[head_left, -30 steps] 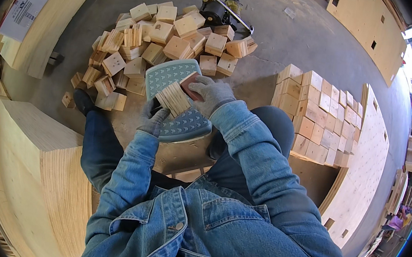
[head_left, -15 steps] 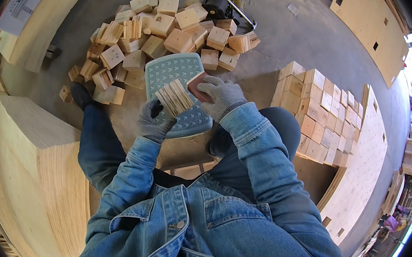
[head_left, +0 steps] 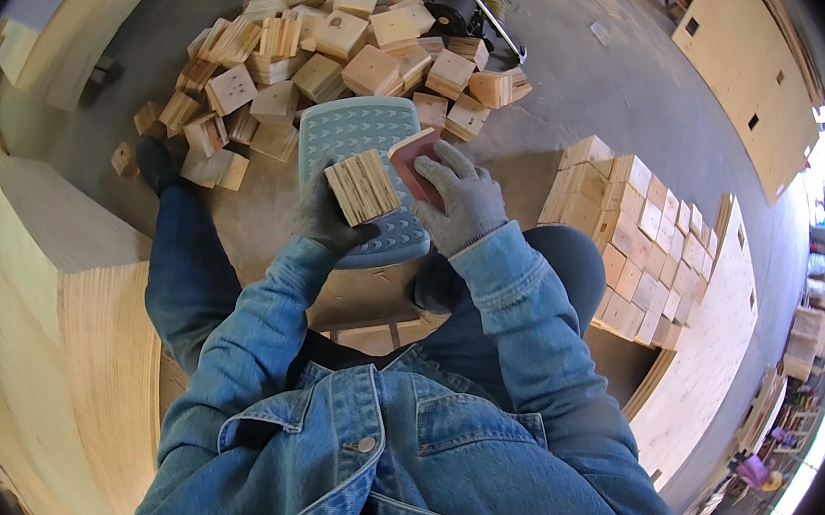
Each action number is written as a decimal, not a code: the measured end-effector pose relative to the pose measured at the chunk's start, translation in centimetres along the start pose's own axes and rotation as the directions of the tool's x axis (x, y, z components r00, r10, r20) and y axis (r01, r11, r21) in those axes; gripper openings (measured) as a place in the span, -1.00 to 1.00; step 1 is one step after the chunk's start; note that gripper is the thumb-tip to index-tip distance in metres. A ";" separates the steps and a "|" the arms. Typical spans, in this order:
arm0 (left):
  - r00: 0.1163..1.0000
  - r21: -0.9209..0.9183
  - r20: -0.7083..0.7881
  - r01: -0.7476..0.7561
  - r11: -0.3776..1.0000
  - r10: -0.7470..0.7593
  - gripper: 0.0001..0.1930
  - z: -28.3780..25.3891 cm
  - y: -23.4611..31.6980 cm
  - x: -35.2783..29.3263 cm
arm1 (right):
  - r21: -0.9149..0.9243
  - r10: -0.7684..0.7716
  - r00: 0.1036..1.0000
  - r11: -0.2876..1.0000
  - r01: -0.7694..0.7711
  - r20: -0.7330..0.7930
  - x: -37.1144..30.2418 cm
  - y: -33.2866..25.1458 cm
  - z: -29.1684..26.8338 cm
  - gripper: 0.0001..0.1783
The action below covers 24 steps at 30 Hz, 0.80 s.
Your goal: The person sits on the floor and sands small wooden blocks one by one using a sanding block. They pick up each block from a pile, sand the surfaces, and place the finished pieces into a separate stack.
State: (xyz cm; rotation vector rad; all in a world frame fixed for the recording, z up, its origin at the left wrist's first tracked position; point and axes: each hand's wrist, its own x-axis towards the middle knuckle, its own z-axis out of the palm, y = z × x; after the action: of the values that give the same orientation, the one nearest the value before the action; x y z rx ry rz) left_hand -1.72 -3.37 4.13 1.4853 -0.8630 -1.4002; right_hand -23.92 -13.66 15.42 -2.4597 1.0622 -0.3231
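Observation:
My left hand (head_left: 328,215), in a grey glove, is closed around a layered plywood block (head_left: 364,187), whose striped edge faces up. The block is held over a blue-grey plastic stool (head_left: 346,124) with a raised pattern on its top. My right hand (head_left: 461,200), gloved too, grips a reddish-brown sanding block (head_left: 416,163) with a paler edge. That sanding block is just right of the plywood block, with a small gap between the two. Part of the stool top is hidden by my hands and the block.
A loose heap of wooden blocks (head_left: 343,37) lies beyond the stool, a black-and-yellow power tool (head_left: 456,6) behind it. Right of my knee stands a neat stack of blocks (head_left: 625,240) on a board. A thick plywood stack (head_left: 61,251) is at my left.
The plywood block has turned in my left hand, so more of its striped face shows. My right hand and the sanding block are tilted more upright. The whole view has shifted slightly.

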 end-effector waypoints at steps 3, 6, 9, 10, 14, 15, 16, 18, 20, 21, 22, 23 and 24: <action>0.955 -0.033 -0.046 -0.294 0.955 0.292 0.01 -0.9 -5.4 1.2 | -0.034 -0.100 0.993 0.995 0.099 -0.054 -1.4 -2.1 0.8 -0.30; 0.959 -0.305 -0.026 -0.276 0.912 0.281 0.01 0.0 -5.5 1.6 | -0.093 -0.177 0.982 0.981 0.171 -0.064 -3.8 -3.6 2.5 -0.27; 0.852 0.142 -0.190 -0.468 0.872 0.488 0.05 -0.8 -6.7 2.0 | -0.133 -0.216 0.975 0.969 0.209 -0.043 -5.1 -5.8 3.4 -0.30; 0.818 0.213 -0.220 -0.491 0.845 0.531 0.05 -0.8 -6.9 1.9 | -0.154 -0.218 0.975 0.966 0.210 -0.042 -5.3 -5.8 3.8 -0.30; 0.672 0.484 -0.281 -0.517 0.706 0.685 0.04 -0.3 -6.0 1.5 | -0.198 -0.223 0.971 0.959 0.203 -0.085 -4.3 -5.6 4.7 -0.34; 0.632 0.552 -0.285 -0.506 0.662 0.721 0.03 -0.3 -5.5 1.3 | -0.192 -0.226 0.969 0.960 0.205 -0.096 -3.6 -5.7 4.7 -0.36; 0.615 0.586 -0.290 -0.492 0.644 0.733 0.02 -0.3 -5.1 1.0 | -0.217 -0.200 0.976 0.960 0.178 -0.084 -2.7 -6.0 4.8 -0.37; 0.580 0.655 -0.296 -0.455 0.604 0.759 -0.01 -0.4 -4.3 0.5 | -0.266 -0.148 0.987 0.956 0.126 -0.062 -0.2 -6.8 4.6 -0.40; 0.633 0.641 -0.317 -0.406 0.651 0.707 -0.05 -0.3 -4.1 0.3 | -0.271 -0.075 0.996 0.961 0.061 -0.040 3.5 -7.4 4.9 -0.39; 0.656 0.632 -0.327 -0.384 0.673 0.680 -0.07 -0.2 -3.9 0.3 | -0.278 -0.037 0.999 0.960 0.027 -0.030 5.2 -7.4 4.9 -0.39; 0.662 0.615 -0.309 -0.409 0.675 0.683 0.06 -0.6 -4.9 1.0 | -0.257 -0.037 0.999 0.966 0.029 -0.028 7.0 -7.3 5.2 -0.38; 0.660 0.627 -0.303 -0.405 0.665 0.687 0.05 -0.5 -4.9 1.3 | -0.242 -0.030 0.999 0.970 0.023 -0.027 8.5 -6.6 5.8 -0.36; 0.659 0.640 -0.303 -0.394 0.659 0.688 0.04 -0.4 -4.8 1.3 | -0.223 -0.027 0.999 0.974 0.023 -0.019 9.3 -6.7 5.9 -0.35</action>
State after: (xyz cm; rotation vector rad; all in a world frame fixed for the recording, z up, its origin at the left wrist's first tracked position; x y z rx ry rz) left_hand -1.56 -2.75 -0.78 1.6651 -1.2644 -0.2315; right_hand -11.18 -14.59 13.81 -2.6751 1.1319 -0.2502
